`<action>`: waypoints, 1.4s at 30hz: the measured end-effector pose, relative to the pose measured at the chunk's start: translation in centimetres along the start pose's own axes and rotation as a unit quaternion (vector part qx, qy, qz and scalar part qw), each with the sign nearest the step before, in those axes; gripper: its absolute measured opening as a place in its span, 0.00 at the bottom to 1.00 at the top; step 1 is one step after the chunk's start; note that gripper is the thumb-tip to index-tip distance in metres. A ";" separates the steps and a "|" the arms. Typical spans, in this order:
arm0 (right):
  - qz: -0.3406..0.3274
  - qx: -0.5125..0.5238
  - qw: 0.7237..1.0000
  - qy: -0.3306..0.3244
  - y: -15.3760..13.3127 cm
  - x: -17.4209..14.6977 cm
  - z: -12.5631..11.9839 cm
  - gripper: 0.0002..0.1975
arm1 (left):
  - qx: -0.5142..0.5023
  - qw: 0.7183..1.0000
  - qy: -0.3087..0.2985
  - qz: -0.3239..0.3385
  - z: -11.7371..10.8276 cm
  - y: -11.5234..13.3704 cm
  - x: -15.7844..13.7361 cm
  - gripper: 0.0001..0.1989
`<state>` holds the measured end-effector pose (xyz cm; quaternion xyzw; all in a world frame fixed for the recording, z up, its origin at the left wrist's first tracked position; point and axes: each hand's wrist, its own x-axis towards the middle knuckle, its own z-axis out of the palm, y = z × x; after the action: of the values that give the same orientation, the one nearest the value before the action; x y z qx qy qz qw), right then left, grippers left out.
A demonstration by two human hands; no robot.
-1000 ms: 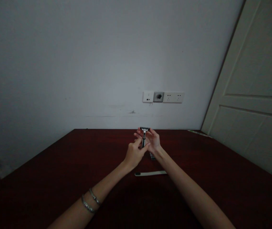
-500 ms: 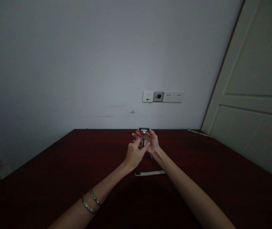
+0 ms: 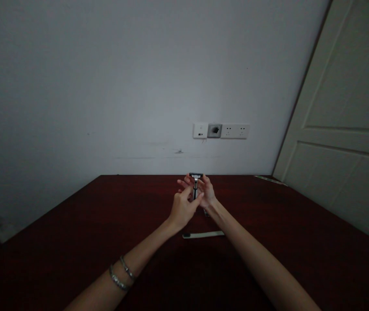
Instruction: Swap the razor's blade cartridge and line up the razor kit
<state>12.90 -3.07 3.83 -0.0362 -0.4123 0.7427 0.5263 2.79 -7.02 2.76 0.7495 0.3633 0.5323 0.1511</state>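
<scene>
A razor (image 3: 195, 183) stands upright above the table, its wide dark head at the top and its silver and black handle below. My left hand (image 3: 183, 208) is closed on the handle, thumb and fingers on either side. Behind the razor, my right hand (image 3: 208, 194) has its fingertips at both ends of the razor head, pinching it. On the table below lies a pale, slim toothbrush (image 3: 205, 235) with a dark head at its left; my right forearm covers its other end. A small shiny thing (image 3: 206, 213), partly hidden by my right wrist, lies behind it.
The dark red table (image 3: 106, 216) reaches back to a pale wall. Sockets and switches (image 3: 221, 131) sit on that wall above the table's far edge. A flat strip (image 3: 270, 180) lies at the far right corner, near a white door (image 3: 343, 129).
Almost nothing differs. The outer fingers of my right hand have shifted slightly left, while both hands keep their hold on the razor.
</scene>
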 end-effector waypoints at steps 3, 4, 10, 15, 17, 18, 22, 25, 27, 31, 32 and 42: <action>0.002 -0.007 1.000 -0.003 0.0 0.0 0.0 0.19 | 0.000 1.000 0.004 0.002 0.0 0.2 0.0 0.09; 0.002 -0.008 1.000 -0.003 -0.1 0.0 0.0 0.20 | 0.000 1.000 0.006 0.004 0.0 0.2 0.0 0.09; 0.004 -0.017 1.000 0.020 0.0 -0.1 0.2 0.20 | -0.001 1.000 0.003 -0.003 -0.2 0.4 0.0 0.11; 0.013 -0.012 1.000 0.024 -0.1 -0.1 0.3 0.20 | -0.004 1.000 -0.002 -0.016 0.1 0.2 -0.2 0.13; 0.015 -0.010 1.000 0.022 -0.1 -0.1 0.2 0.20 | -0.008 1.000 0.000 -0.013 0.2 0.2 -0.2 0.13; 0.016 -0.011 1.000 0.019 -0.2 -0.1 0.2 0.20 | -0.009 1.000 0.001 -0.011 0.3 0.2 -0.2 0.13; 0.016 -0.026 1.000 0.001 -0.4 0.0 0.0 0.21 | -0.021 1.000 -0.010 -0.016 0.1 0.2 -0.1 0.12; 0.015 -0.059 0.998 -0.007 -0.8 0.1 -0.3 0.25 | -0.050 0.998 -0.029 -0.033 -0.1 0.1 0.2 0.11; 0.018 -0.092 0.996 -0.002 -1.2 0.0 -0.7 0.29 | -0.072 0.996 -0.039 -0.045 -0.3 0.1 0.4 0.10; 0.042 -0.149 0.987 0.041 -2.4 -0.1 -1.8 0.25 | -0.138 0.984 -0.075 -0.080 -0.7 -0.4 1.1 0.11; 0.047 -0.164 0.983 0.062 -2.7 -0.2 -2.1 0.22 | -0.154 0.980 -0.088 -0.089 -0.8 -0.7 1.3 0.11; -0.002 -0.459 0.847 0.267 -3.3 -1.9 -3.1 0.15 | -0.272 0.924 -0.125 -0.236 -1.0 -3.8 2.6 0.15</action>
<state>17.71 -2.47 3.22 -0.4701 -0.5496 0.4293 0.5410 0.90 -2.73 2.56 0.6325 0.3494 0.4615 0.5147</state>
